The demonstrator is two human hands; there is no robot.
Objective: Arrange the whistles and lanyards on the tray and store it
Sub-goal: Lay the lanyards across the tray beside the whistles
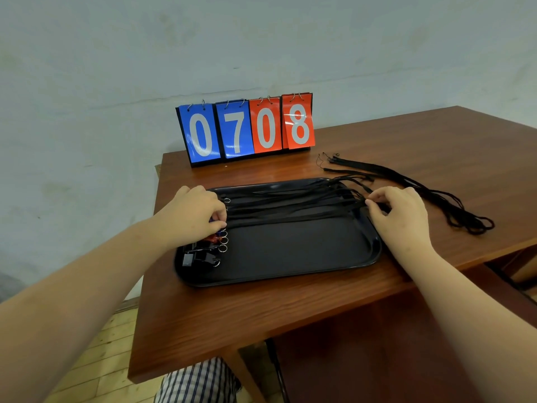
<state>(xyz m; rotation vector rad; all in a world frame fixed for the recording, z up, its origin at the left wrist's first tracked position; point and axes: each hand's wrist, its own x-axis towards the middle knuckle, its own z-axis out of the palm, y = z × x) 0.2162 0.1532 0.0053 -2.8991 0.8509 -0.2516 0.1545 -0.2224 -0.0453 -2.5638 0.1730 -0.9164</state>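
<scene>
A black tray [290, 254] lies on the wooden table. Several black lanyards [290, 203] stretch across its far half, from left to right. Whistles with metal key rings [203, 254] are lined up along the tray's left end; one is black, and a red and a blue one are partly hidden. My left hand [193, 212] rests over the whistles and pinches something small at the lanyard's left end. My right hand [401, 213] is at the tray's right rim and pinches the right end of a lanyard.
More black lanyards [430, 193] lie loose on the table to the right of the tray. A flip scoreboard [247, 129] reading 0708 stands behind the tray against the wall. The table's left and front edges are close.
</scene>
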